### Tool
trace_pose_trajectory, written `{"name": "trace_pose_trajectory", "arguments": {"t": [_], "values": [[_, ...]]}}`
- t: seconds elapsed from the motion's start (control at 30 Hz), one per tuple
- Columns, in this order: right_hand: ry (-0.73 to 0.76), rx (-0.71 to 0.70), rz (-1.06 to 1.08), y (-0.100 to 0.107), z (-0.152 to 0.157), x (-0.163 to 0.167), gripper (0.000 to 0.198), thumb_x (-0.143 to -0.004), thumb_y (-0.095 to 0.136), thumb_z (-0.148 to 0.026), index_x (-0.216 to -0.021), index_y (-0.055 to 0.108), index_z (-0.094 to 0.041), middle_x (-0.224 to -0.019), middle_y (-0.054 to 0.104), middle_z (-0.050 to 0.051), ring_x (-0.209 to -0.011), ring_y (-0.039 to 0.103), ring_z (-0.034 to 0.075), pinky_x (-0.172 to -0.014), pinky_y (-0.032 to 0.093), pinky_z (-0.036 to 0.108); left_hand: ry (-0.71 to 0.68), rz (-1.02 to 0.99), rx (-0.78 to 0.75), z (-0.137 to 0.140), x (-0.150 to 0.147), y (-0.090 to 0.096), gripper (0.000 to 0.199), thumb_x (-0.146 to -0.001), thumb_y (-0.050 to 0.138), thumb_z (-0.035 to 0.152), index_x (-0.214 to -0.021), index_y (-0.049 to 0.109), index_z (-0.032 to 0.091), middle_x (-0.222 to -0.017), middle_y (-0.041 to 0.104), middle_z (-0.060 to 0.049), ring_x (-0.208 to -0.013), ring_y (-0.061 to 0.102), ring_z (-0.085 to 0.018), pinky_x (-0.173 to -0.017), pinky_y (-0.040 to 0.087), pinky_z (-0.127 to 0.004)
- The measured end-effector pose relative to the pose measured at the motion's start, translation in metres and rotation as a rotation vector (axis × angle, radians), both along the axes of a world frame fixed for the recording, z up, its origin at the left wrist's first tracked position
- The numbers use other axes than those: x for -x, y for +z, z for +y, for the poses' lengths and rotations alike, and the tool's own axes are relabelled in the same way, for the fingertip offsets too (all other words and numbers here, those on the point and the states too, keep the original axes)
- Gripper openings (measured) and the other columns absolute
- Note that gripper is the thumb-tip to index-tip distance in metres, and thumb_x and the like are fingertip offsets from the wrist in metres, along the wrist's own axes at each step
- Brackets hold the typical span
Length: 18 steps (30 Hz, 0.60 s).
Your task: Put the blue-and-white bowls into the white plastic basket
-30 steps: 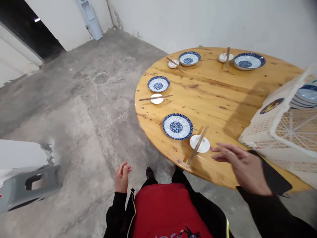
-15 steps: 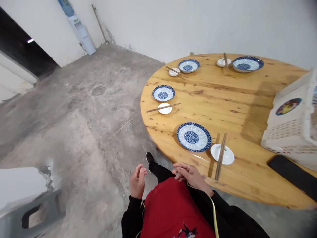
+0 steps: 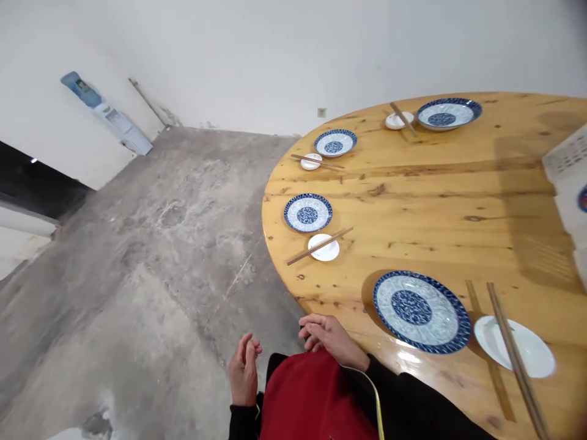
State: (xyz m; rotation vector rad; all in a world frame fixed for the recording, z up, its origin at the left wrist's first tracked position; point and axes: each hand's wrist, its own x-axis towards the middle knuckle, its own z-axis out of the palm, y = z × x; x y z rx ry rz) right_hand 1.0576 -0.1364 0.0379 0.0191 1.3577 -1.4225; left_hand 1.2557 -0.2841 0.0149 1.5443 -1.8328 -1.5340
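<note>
Pine-yellow and round, the wooden table (image 3: pixel 435 201) carries four laid settings in the head view, each a blue-patterned plate, a white saucer and chopsticks. Both hands hang empty at the red apron: the left hand (image 3: pixel 243 370) loosely curled, the right hand (image 3: pixel 330 336) relaxed and seemingly just clear of the table's edge. Nearest them lie the closest plate (image 3: pixel 420 310), its saucer (image 3: pixel 513 345) and chopsticks (image 3: pixel 516 357). That setting looks finished; another would likely call for reaching the white crate (image 3: pixel 568 177) at the right edge.

Blue-and-white patterned plates (image 3: pixel 421 311) and plain white saucers (image 3: pixel 513 346) are set on a honey-yellow, knotted wooden bench (image 3: pixel 440 183).
</note>
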Motion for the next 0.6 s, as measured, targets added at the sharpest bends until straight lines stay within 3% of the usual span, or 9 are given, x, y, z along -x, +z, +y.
{"name": "trace_pose_trajectory", "arguments": {"t": [0.13,0.23,0.43,0.6], "values": [[0.096,0.038,-0.026,0.0,-0.048,-0.003,0.042,-0.06,0.062,-0.047,-0.087,0.061,-0.016,-0.072,0.069,0.002,-0.052,0.062,0.012,-0.051,0.043,0.025,0.067,-0.01,0.013,-0.036,0.006,-0.011,0.071,-0.078,0.06,0.075,-0.109,0.068,0.012,-0.09,0.073,-0.011,-0.078,0.07,-0.02,-0.076,0.057,-0.031],[0.063,0.038,-0.04,-0.007,-0.084,-0.001,0.042,-0.06,0.062,-0.048,-0.086,0.061,-0.016,-0.071,0.068,0.001,-0.051,0.061,0.012,-0.05,0.042,0.024,0.02,-0.013,0.021,-0.078,0.021,-0.02,0.067,-0.079,0.06,0.074,-0.107,0.069,0.013,-0.087,0.073,-0.009,-0.074,0.069,-0.019,-0.074,0.056,-0.03],[-0.124,0.013,-0.007,-0.018,-0.179,0.018,0.044,-0.059,0.065,-0.05,-0.087,0.062,-0.016,-0.073,0.069,0.002,-0.053,0.063,0.012,-0.052,0.043,0.025,-0.193,0.03,0.0,-0.211,0.068,-0.032,0.07,-0.077,0.058,0.077,-0.106,0.068,0.014,-0.087,0.072,-0.011,-0.076,0.07,-0.021,-0.077,0.058,-0.033],[-0.234,0.022,0.077,0.0,-0.278,0.037,0.042,-0.062,0.064,-0.049,-0.088,0.063,-0.016,-0.075,0.07,0.003,-0.055,0.064,0.013,-0.053,0.045,0.026,-0.361,0.079,0.044,-0.325,0.115,-0.025,0.068,-0.078,0.056,0.075,-0.106,0.067,0.014,-0.089,0.072,-0.011,-0.077,0.071,-0.022,-0.079,0.058,-0.035]]}}
